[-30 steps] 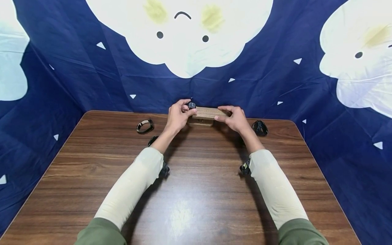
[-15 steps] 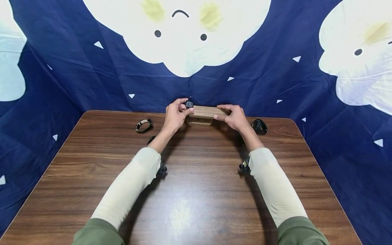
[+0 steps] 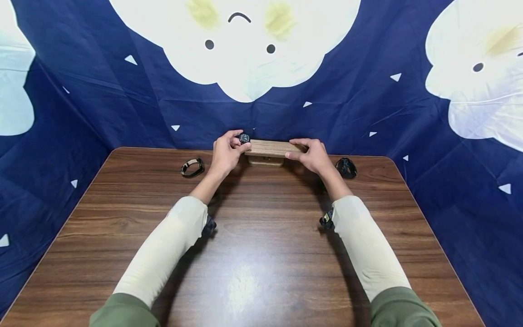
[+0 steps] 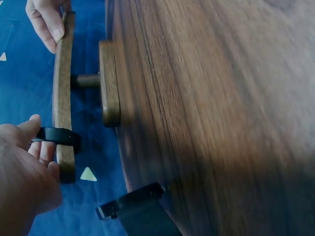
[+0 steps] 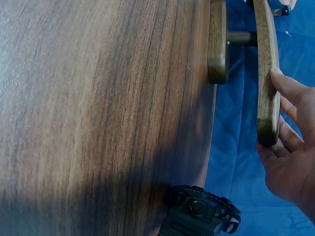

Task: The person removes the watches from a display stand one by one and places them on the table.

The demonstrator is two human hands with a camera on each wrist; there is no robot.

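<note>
A wooden T-shaped stand (image 3: 269,148) stands at the table's far edge, its long bar raised on a post above a rounded base (image 3: 265,161). A black watch (image 3: 244,138) is around the bar's left part. My left hand (image 3: 225,152) pinches this watch; in the left wrist view its dark band (image 4: 61,134) crosses the bar near the end. My right hand (image 3: 312,156) grips the bar's right end between thumb and fingers, as the right wrist view shows with the bar (image 5: 267,88) beside the thumb.
A black watch with a pale inner strap (image 3: 192,168) lies on the table (image 3: 261,227) left of the left hand. Another black watch (image 3: 346,169) stands right of the right forearm. Blue cloth with white clouds (image 3: 253,118) hangs just behind the table.
My left hand has moved left with the watch along the bar. My right hand keeps its grip. A dark thing by the left forearm is now out of sight.
</note>
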